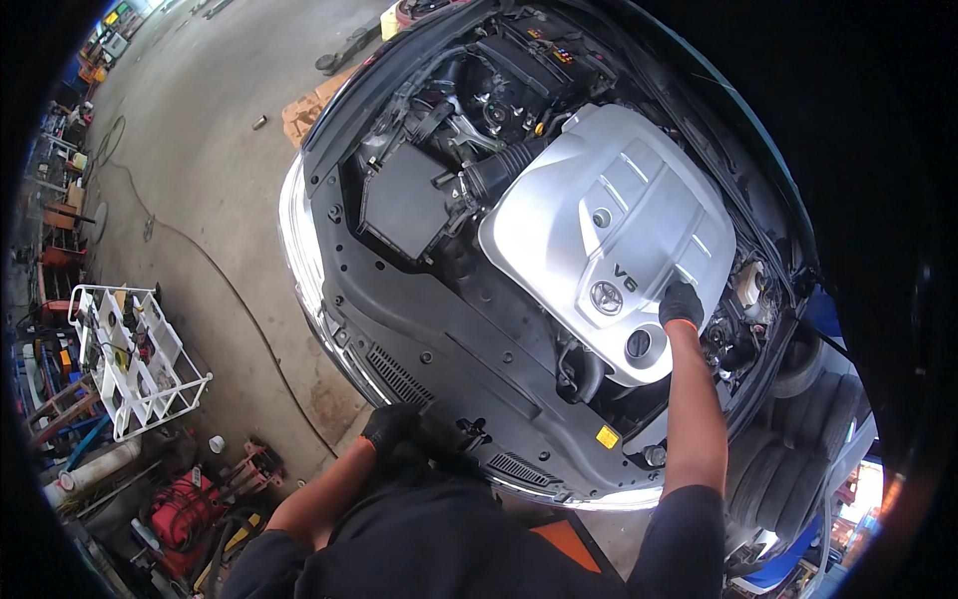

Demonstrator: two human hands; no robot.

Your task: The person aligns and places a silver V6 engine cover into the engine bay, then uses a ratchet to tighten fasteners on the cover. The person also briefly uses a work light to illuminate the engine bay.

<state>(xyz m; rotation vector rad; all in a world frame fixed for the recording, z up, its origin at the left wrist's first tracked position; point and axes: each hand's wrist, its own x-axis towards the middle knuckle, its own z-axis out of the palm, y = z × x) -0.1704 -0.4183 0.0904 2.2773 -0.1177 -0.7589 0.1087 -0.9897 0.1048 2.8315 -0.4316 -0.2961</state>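
Note:
A silver engine cover lies on the engine under the car's raised hood. My right hand, in a black glove, is on the cover beside the oval emblem. Its fingers are gathered together, and whatever is under the fingertips is hidden. A round recess with a fastener shows farther up the cover. Closer to me is the dark oil filler cap. My left hand, also gloved in black, rests at the car's front edge by the black radiator panel; its fingers blend into the dark background.
A black air filter box sits left of the cover. On the floor stand a white cart and a red machine, with a hose running past. Stacked tires stand at right. The raised hood borders the bay.

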